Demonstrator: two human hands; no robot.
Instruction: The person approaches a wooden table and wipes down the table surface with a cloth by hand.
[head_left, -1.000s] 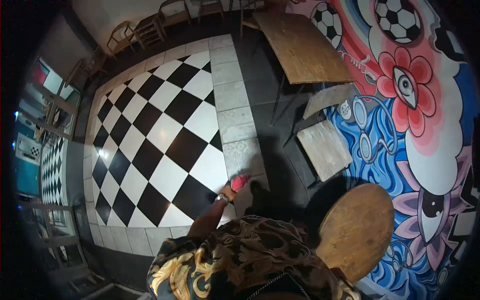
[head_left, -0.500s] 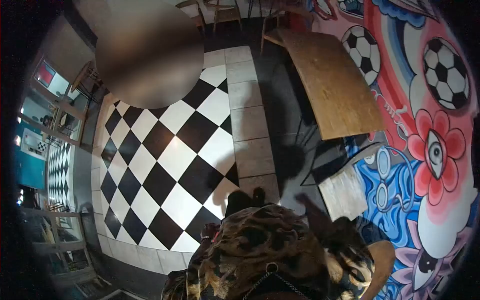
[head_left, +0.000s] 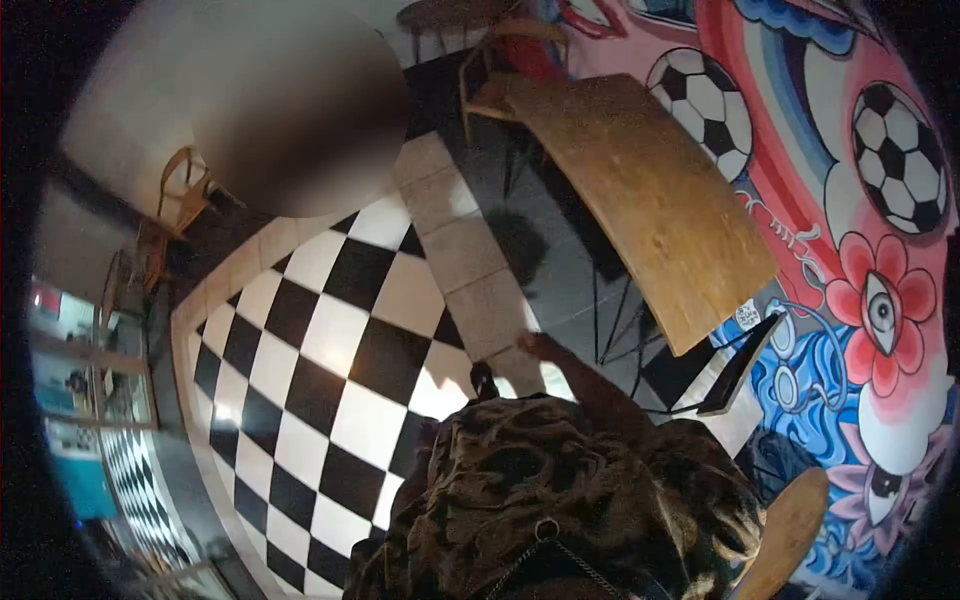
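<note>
My right hand point(head_left: 540, 348) reaches forward from a bare forearm, above the pale border tiles. It is dark and smeared, so its fingers do not show clearly; no object can be made out in it. Closest to it on the right is a wooden table point(head_left: 650, 200) with dark legs, apart from the hand. Of my left hand point(head_left: 426, 434) only a dim patch shows at the left edge of my patterned shirt point(head_left: 560, 480); its fingers are hidden. One dark shoe point(head_left: 484, 381) shows below the shirt's hem.
Black and white checkered floor point(head_left: 340, 370) spreads ahead and left. Wooden chairs point(head_left: 183, 200) stand at the back. A dark-edged panel point(head_left: 740, 365) and a curved wooden piece point(head_left: 790, 530) are on the right, along a painted wall point(head_left: 850, 200). A blurred round patch hides the upper left.
The view has turned and moved forward, bringing the table closer. My right forearm has swung forward and left in the view. My left hand, earlier showing a red wristband, has become harder to see.
</note>
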